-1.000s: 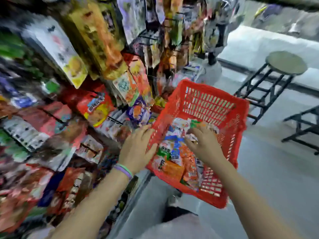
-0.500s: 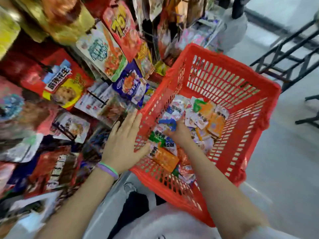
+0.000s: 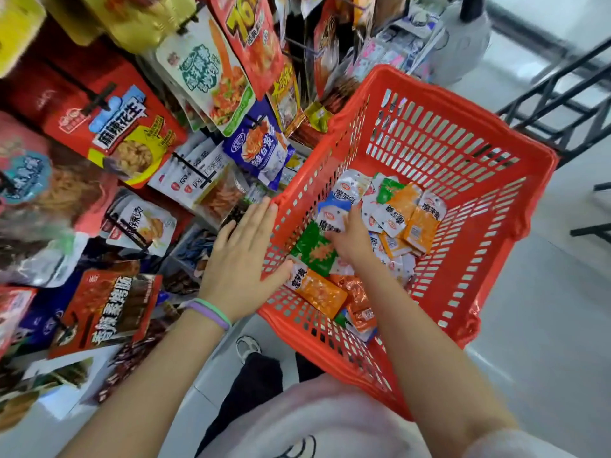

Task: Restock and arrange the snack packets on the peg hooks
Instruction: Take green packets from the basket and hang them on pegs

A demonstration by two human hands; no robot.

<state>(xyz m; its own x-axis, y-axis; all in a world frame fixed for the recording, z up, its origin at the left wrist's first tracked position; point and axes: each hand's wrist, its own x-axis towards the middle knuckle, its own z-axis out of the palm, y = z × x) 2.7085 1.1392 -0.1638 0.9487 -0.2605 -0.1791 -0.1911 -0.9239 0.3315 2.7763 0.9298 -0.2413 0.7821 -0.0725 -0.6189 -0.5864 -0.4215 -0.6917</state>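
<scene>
Fingers of the right hand (image 3: 352, 238) are buried among the loose snack packets (image 3: 396, 219) on the floor of the red basket (image 3: 463, 140), and whether they have closed on one cannot be told, since the back of the hand hides them. The left hand (image 3: 239, 266) lies flat with straight fingers against the basket's outer wall at nine o'clock, thumb hooked toward the mesh, bracing rather than gripping.

The judged risk starts there: a flat palm only steadies the basket, and it appears propped against the person's body, so a hard tug on a packet could tip it toward six o'clock and spill the stock. The packets overlap, with a green packet (image 3: 314, 247) and an orange packet (image 3: 319, 289) just beside the right hand, so lifting one could drag a neighbour along.

From nine round to twelve o'clock the peg hooks (image 3: 195, 168) carry crowded hanging bags, among them a blue bag (image 3: 259, 147) close to the basket rim. Those bags overlap and cover the hook tips, which would hamper threading a new packet. A black metal frame (image 3: 558, 104) stands at two o'clock.
</scene>
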